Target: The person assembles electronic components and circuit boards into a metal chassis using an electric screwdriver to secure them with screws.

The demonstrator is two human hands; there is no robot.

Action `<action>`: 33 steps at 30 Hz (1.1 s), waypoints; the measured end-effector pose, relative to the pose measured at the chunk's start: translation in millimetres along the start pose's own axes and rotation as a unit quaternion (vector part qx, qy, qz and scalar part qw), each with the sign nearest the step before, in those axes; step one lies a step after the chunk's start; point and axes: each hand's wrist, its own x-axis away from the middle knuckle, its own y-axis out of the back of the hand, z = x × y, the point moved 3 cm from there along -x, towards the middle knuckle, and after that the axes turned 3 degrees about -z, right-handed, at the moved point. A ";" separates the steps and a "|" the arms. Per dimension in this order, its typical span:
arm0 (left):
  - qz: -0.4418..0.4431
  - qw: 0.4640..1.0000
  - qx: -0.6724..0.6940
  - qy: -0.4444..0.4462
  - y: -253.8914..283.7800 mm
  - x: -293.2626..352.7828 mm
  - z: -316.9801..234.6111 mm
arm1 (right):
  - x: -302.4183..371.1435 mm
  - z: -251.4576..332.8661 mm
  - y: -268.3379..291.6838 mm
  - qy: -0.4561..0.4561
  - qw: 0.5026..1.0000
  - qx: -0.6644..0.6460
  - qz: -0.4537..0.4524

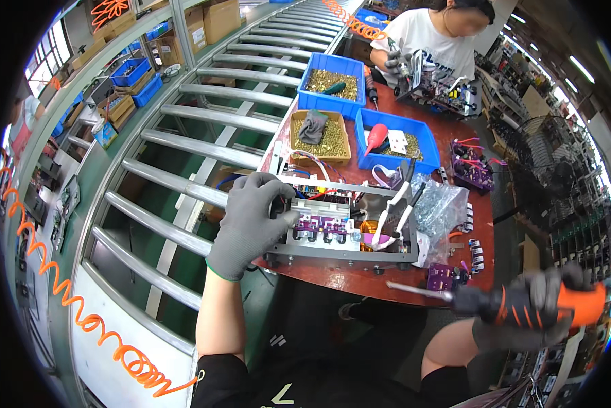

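Observation:
A grey-gloved left hand point(248, 217), mine, is curled over the left end of an open metal equipment case point(350, 254), its thumb and fingers closed at the frame. Inside the case are a purple circuit board point(317, 228), coloured wires and a copper-coloured coil point(369, 227). White-handled pliers or cutters point(383, 221) rest across its right part. My right hand point(542, 294), also gloved and blurred, grips an orange and black electric screwdriver point(479, 301). The screwdriver's bit points left, in front of the red table's near edge, apart from the case.
Blue bins point(350, 109) and a yellow tray point(347, 153) of brass-coloured screws stand behind the case. A clear plastic bag point(441, 211) and loose boards point(472, 165) lie right. Roller conveyor point(183, 173) runs left; an orange coiled hose point(81, 299) hangs beside it. A co-worker point(434, 44) works opposite.

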 end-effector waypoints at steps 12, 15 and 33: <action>0.204 0.948 -0.178 -0.169 -10.6 -27.0 -15.7 | 86.3 95.7 127.7 0.004 0.961 0.205 -0.185; 0.216 0.941 -0.192 -0.177 -12.0 -26.0 -15.7 | 95.9 105.6 144.9 -0.015 0.943 0.226 -0.244; 0.217 0.937 -0.215 -0.171 -22.0 -24.5 -20.6 | 115.8 108.7 171.4 -0.066 0.945 0.193 -0.256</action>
